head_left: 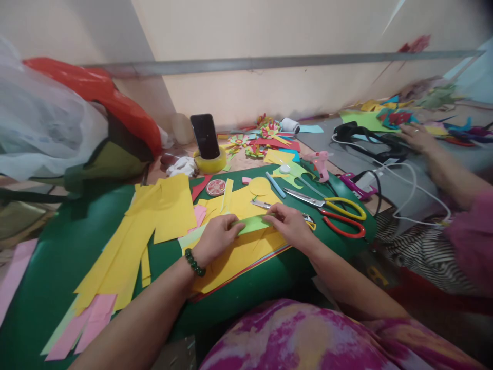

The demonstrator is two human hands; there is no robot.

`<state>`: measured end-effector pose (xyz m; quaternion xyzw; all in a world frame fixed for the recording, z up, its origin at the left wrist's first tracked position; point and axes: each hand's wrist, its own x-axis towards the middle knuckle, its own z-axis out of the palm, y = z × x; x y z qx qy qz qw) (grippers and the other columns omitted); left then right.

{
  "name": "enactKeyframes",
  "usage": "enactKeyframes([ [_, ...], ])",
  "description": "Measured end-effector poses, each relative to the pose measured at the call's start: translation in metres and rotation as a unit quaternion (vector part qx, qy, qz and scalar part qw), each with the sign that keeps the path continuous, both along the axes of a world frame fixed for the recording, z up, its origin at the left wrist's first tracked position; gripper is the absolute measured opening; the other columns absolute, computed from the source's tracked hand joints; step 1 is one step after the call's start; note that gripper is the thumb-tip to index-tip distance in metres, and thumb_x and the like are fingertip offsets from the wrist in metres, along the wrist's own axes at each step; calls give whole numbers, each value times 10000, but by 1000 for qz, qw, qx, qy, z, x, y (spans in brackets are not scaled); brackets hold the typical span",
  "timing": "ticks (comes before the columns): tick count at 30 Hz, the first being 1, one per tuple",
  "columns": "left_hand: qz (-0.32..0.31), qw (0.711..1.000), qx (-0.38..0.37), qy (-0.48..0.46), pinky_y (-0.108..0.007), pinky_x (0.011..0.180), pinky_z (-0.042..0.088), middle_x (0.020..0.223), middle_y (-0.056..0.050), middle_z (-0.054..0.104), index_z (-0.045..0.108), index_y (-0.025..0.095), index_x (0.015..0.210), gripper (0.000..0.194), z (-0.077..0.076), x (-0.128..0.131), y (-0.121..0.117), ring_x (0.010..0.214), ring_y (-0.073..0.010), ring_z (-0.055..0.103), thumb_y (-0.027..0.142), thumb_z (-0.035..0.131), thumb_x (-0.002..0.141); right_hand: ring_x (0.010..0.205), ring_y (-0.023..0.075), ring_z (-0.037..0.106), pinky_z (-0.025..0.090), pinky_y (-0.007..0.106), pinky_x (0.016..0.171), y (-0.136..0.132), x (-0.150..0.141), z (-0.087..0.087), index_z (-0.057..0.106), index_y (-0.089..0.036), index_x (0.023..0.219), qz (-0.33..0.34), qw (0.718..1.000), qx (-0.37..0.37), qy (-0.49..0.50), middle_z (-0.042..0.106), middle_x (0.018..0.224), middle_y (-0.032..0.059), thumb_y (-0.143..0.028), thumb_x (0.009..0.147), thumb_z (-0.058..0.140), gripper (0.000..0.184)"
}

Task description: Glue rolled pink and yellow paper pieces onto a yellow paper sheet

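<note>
A strip of light green paper (252,225) spans the gap between my two hands, above a stack of yellow paper (223,267). My left hand (219,234), with a green bead bracelet on the wrist, pinches its left end. At the right end, the thumb and fingers of my right hand (288,223) grip it. A utility knife (261,204) lies just beyond my right hand, partly hidden by it. Scissors (319,202) with one yellow and one red handle rest to the right. A yellow paper circle (260,186) lies behind the strip.
Yellow paper sheets (154,216) and pink strips (98,318) cover the left of the green table (227,308). A phone (205,136) stands in a tape roll (210,162). Behind are paper flowers (269,128) and a pink glue gun (319,163). Another person's hand (416,136) is at right.
</note>
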<state>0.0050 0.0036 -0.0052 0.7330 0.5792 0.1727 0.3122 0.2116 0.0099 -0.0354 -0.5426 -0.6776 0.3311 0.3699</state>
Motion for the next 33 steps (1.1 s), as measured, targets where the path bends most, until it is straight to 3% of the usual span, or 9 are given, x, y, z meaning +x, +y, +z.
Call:
enactKeyframes([
  [5, -26, 974, 50, 219, -313, 628, 371, 769, -72, 646, 581, 181, 736, 216, -1, 4, -6, 755, -233, 579, 306, 510, 898, 699, 162, 550, 372, 267, 628, -1, -2, -4, 568, -191, 716, 32, 978, 54, -200, 619, 730, 16, -186, 811, 662, 134],
  [9, -58, 957, 136, 251, -362, 765, 434, 935, -108, 631, 607, 158, 975, 140, -3, 4, -7, 918, -273, 562, 253, 574, 878, 771, 184, 571, 377, 279, 659, -1, -5, -4, 579, -180, 756, 45, 960, 44, -274, 641, 781, 44, -181, 838, 654, 111],
  [13, -204, 925, 158, 281, -316, 741, 462, 964, -83, 595, 597, 184, 1072, 224, 0, 5, -8, 866, -217, 554, 103, 486, 896, 797, 199, 581, 394, 291, 665, -3, -6, -4, 602, -182, 848, 56, 946, 73, -312, 660, 818, 51, -201, 872, 615, 33],
  [16, -282, 901, 145, 294, -314, 726, 478, 913, -75, 600, 585, 168, 1133, 311, 5, 7, -13, 815, -205, 558, 52, 403, 908, 892, 237, 569, 419, 318, 706, -5, -4, -4, 608, -154, 1019, 47, 924, 173, -338, 666, 946, 95, -192, 873, 599, 151],
  [19, -286, 898, 141, 303, -342, 746, 491, 895, -89, 610, 576, 126, 1152, 349, 12, 9, -19, 818, -219, 570, 19, 366, 894, 851, 229, 533, 416, 334, 733, -9, 0, -3, 630, -147, 947, 107, 878, 288, -367, 646, 895, 100, -140, 927, 480, 151],
  [22, -290, 896, 129, 310, -353, 736, 495, 892, -95, 621, 576, 120, 1158, 390, 17, 8, -24, 812, -229, 581, -9, 353, 865, 759, 192, 502, 389, 308, 665, -14, 3, -1, 634, -153, 901, 221, 837, 332, -375, 628, 806, 63, -118, 969, 383, 262],
  [25, -297, 895, 120, 312, -358, 727, 497, 887, -101, 631, 592, 125, 1142, 408, 21, 7, -28, 806, -236, 596, -19, 358, 840, 784, 192, 501, 366, 309, 627, -18, 6, 0, 628, -145, 1019, 260, 820, 323, -395, 638, 863, 60, -160, 977, 412, 221],
  [29, -298, 891, 115, 322, -371, 750, 499, 893, -121, 646, 634, 119, 1047, 368, 25, 8, -30, 816, -245, 615, -13, 369, 828, 789, 195, 485, 355, 316, 620, -19, 11, 2, 627, -141, 1003, 282, 799, 299, -438, 625, 853, 59, -165, 973, 430, 201],
  [33, -286, 895, 93, 329, -385, 800, 498, 926, -135, 669, 656, 109, 922, 322, 24, 5, -30, 849, -251, 635, -25, 390, 799, 792, 194, 481, 370, 310, 635, -20, 24, 0, 625, -126, 971, 293, 807, 275, -433, 614, 859, 70, -139, 967, 421, 204],
])
